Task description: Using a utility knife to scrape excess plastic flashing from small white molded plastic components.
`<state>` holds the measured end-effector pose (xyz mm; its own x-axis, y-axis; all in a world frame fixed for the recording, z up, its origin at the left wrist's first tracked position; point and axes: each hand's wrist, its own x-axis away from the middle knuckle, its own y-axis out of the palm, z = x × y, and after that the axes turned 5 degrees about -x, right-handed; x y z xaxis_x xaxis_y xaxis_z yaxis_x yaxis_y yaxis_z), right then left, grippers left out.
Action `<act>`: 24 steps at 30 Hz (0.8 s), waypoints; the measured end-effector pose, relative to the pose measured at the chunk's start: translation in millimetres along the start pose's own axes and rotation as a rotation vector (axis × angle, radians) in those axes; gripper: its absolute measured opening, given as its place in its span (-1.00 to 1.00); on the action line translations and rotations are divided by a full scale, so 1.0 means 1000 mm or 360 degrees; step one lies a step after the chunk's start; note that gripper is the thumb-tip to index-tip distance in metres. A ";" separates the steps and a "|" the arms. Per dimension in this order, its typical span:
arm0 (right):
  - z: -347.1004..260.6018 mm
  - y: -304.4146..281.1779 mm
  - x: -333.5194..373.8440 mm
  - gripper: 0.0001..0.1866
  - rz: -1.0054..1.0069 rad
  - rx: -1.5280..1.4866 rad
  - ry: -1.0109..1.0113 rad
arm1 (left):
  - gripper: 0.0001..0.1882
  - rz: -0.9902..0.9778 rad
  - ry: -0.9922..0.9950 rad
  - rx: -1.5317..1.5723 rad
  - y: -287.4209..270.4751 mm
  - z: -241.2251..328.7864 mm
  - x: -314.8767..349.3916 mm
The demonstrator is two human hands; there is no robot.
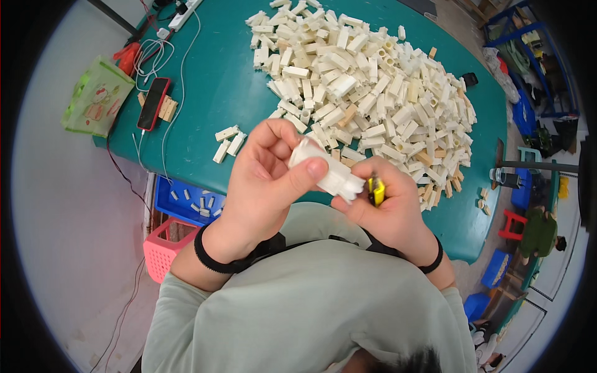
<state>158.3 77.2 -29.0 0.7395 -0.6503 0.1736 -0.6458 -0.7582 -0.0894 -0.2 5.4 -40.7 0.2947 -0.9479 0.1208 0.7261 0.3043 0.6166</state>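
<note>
My left hand is closed around a white plastic block-shaped part, thumb on top of it. The part is tilted, its notched end toward my right hand. That hand is wrapped round a small yellow and black tool, whose kind I cannot make out. Its fingertips are at the notched end of the part; whether the tool touches it is hard to see. Beyond my hands a large heap of similar cream-white parts covers much of the table. A few separate parts lie left of my left hand.
On the green table at left lie a red-cased phone, white cables and a power strip. A green bag hangs at the left edge. Below are a blue bin and a pink stool. Another person is at far right.
</note>
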 end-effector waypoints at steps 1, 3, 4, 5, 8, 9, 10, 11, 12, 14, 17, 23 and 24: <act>0.000 -0.001 -0.001 -0.72 0.0039 -0.0082 -0.0067 | -0.71 -0.0069 -0.0043 -0.0080 -0.003 0.001 0.002; 0.004 0.002 -0.001 -0.81 0.0097 -0.0403 -0.0190 | -0.67 -0.0206 -0.0116 -0.0264 -0.010 0.005 0.005; 0.002 0.003 0.000 -0.81 0.0106 -0.0403 -0.0187 | -0.67 -0.0212 -0.0122 -0.0262 -0.011 0.006 0.007; -0.001 0.004 -0.001 -0.82 0.0077 -0.0387 -0.0245 | -0.66 -0.0282 -0.0192 -0.0248 -0.011 0.008 0.010; -0.004 0.005 -0.001 -0.82 0.0052 -0.0340 -0.0335 | -0.66 -0.0401 -0.0291 -0.0172 -0.010 0.013 0.012; -0.004 0.004 -0.002 -0.83 0.0054 -0.0306 -0.0369 | -0.67 -0.0422 -0.0308 -0.0147 -0.009 0.015 0.013; -0.004 0.005 -0.002 -0.83 0.0054 -0.0306 -0.0367 | -0.68 -0.0443 -0.0326 -0.0121 -0.009 0.016 0.013; -0.005 0.004 -0.003 -0.83 0.0052 -0.0248 -0.0419 | -0.68 -0.0444 -0.0328 -0.0118 -0.009 0.016 0.013; -0.005 0.004 -0.003 -0.83 0.0050 -0.0190 -0.0470 | -0.70 -0.0478 -0.0338 -0.0123 -0.010 0.017 0.013; -0.007 0.003 -0.004 -0.83 0.0054 -0.0170 -0.0469 | -0.71 -0.0514 -0.0351 -0.0124 -0.010 0.018 0.012; -0.006 0.002 -0.006 -0.84 0.0054 -0.0159 -0.0466 | -0.73 -0.0538 -0.0427 -0.0032 -0.010 0.019 0.009; -0.006 0.005 -0.013 -0.85 0.0050 -0.0207 -0.0353 | -0.72 -0.0543 -0.0424 -0.0033 -0.016 0.017 0.007; -0.006 0.007 -0.015 -0.86 0.0092 -0.0260 -0.0280 | -0.72 -0.0458 -0.0354 -0.0188 -0.017 0.014 0.006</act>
<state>141.6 81.5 -26.8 0.7129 -0.7013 -0.0017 -0.6996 -0.7113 0.0680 -18.9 -7.0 -39.6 -0.0642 -0.9895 0.1298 0.8298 0.0193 0.5577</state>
